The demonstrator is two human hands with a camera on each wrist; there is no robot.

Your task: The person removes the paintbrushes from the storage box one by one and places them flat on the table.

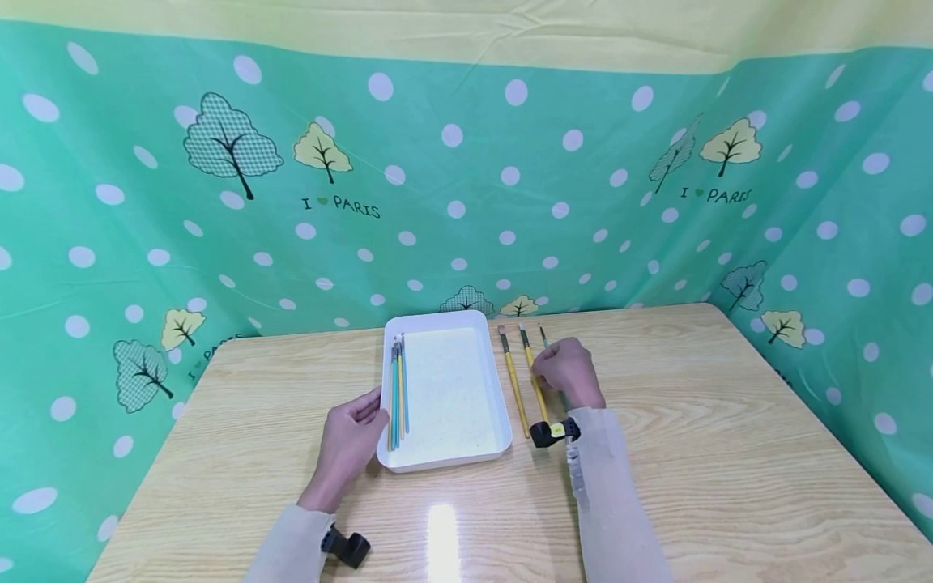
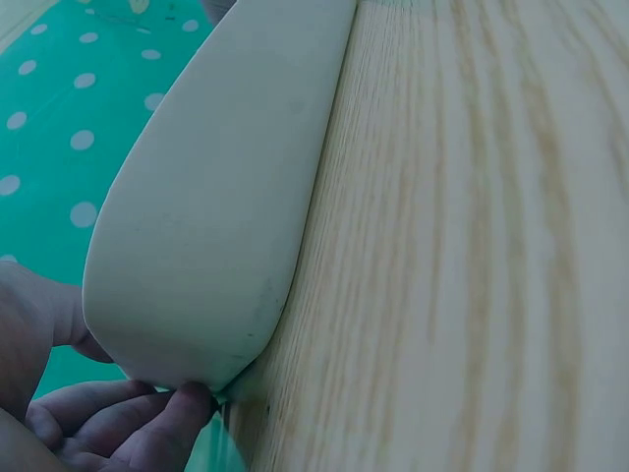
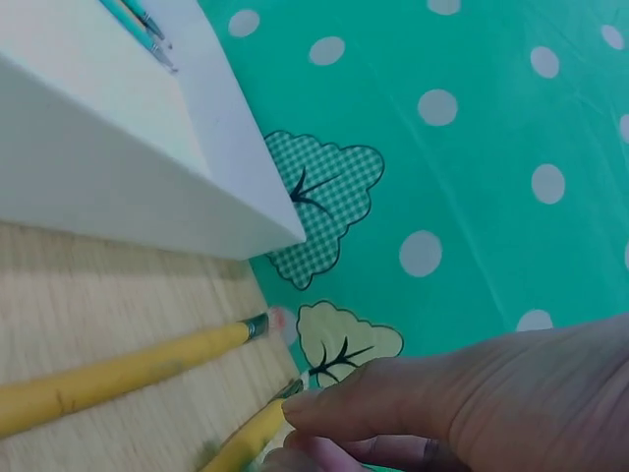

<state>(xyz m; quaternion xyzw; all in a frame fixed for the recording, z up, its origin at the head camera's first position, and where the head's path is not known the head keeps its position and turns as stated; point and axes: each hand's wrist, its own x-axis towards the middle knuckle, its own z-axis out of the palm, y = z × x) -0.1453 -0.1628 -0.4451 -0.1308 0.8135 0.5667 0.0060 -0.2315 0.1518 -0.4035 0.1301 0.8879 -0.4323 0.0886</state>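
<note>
My left hand (image 1: 348, 441) holds the left side of a shallow white tray (image 1: 503, 417), its thumb at the rim. In the left wrist view its fingers (image 2: 162, 428) touch the lower outer wall of the tray. Several thin paintbrushes (image 1: 399, 397) with teal, blue and yellow handles lie along the tray's left side. Right of the tray, my right hand (image 1: 568, 374) pinches a yellow-handled paintbrush (image 1: 530, 360) between thumb and fingers; the exact contact is partly hidden. A teal-handled paintbrush (image 1: 543, 336) runs partly hidden beneath that hand.
Another yellow-handled paintbrush (image 1: 513, 380) lies on the wooden table (image 1: 714, 437) between the tray and my right hand. A green polka-dot cloth (image 1: 452, 178) hangs along the table's back and sides.
</note>
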